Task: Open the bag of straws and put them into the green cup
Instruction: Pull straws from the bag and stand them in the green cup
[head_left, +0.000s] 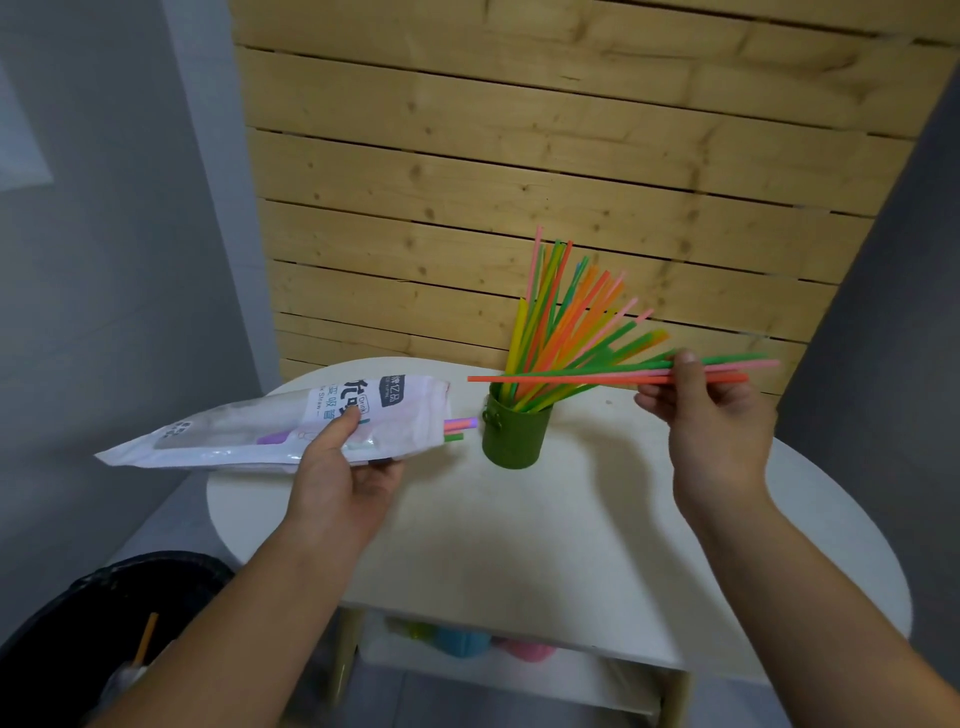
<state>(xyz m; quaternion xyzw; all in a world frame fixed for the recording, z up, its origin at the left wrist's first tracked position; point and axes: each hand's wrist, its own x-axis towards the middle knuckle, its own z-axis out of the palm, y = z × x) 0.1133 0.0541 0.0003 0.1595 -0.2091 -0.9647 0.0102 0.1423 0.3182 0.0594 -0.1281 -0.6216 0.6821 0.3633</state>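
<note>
Transfer step, mid-way. Left hand (337, 467) grips the white printed plastic straw bag (270, 426), mouth toward the green cylindrical cup (514, 436) on the pale round surface (519, 545). Right hand (711, 415) pinches a few coloured straws (597, 375) held level over the cup. Next, likely: tip them upright, drop in.

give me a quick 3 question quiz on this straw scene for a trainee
1. True or false: the left hand holds the white plastic straw bag.
2. Which hand holds a few loose coloured straws level above the round green cup?
3. Multiple choice: straw ends poking from the bag's open mouth are A) none B) a few C) a full bundle.

Key:
1. True
2. The right hand
3. B
</note>
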